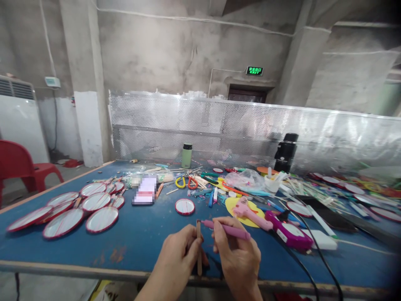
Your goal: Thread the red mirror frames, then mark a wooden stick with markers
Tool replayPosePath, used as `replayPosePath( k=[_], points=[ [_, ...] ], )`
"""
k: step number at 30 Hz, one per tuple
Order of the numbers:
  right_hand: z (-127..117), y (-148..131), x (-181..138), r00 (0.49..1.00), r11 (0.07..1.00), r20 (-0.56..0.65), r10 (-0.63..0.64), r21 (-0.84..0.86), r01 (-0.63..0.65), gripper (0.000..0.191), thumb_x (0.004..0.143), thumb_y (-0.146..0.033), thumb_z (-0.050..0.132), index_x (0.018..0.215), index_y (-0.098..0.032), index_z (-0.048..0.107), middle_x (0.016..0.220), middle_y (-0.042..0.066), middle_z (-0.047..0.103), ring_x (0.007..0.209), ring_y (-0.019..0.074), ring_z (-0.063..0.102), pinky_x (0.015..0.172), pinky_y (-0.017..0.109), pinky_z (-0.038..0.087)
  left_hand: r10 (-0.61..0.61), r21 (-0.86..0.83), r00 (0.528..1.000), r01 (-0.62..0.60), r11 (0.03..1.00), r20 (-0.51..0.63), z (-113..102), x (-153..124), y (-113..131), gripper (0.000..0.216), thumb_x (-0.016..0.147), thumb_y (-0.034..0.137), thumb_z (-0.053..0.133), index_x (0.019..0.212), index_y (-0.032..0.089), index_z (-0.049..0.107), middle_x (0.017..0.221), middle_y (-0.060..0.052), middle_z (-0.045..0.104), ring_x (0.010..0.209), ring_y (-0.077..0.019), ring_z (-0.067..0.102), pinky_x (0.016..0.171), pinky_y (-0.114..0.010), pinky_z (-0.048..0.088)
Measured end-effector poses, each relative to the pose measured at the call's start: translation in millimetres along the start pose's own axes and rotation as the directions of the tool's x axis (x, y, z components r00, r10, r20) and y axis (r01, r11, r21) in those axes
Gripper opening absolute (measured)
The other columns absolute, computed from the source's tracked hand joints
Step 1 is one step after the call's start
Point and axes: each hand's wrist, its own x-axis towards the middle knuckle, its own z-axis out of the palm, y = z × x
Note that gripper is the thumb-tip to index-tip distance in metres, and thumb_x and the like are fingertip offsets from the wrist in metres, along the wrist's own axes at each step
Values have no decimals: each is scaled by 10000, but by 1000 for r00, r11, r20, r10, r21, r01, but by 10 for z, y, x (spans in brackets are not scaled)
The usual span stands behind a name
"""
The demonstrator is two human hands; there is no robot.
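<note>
Near the front edge of the table, my left hand point(178, 253) is closed around a flat wooden craft stick point(199, 261), which stands roughly upright between thumb and fingers. A pink marker pen point(234, 232) lies in the closed fingers of my right hand point(239, 259). Its narrow end points left and meets or nearly meets the stick's upper end; contact is too small to tell. Just beyond my hands is a small round white disc with a red rim point(184, 207). To the right, a pink tool like a glue gun point(250, 214) lies on a yellow disc point(232, 207).
Several red-rimmed white discs point(99, 219) lie on the left, near a phone with a blurred screen point(145, 190). A purple device point(293, 234) and black cables point(316, 246) are on the right. Farther back are a green bottle point(186, 156), a black flask point(285, 152) and a perforated metal screen point(188, 121).
</note>
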Motion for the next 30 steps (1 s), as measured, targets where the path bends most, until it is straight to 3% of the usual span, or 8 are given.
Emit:
replayPosePath(
  k=[30],
  points=[
    [-7, -40, 19, 998, 998, -10, -57, -42, 57, 145, 945, -241, 609, 822, -213, 680, 606, -40, 668, 375, 80, 560, 388, 168, 463, -3, -14, 1000, 3, 1000, -1, 1, 2, -2, 200, 975, 322, 439, 819, 229, 521, 698, -21, 723, 586, -176, 659, 610, -248, 494]
  ],
)
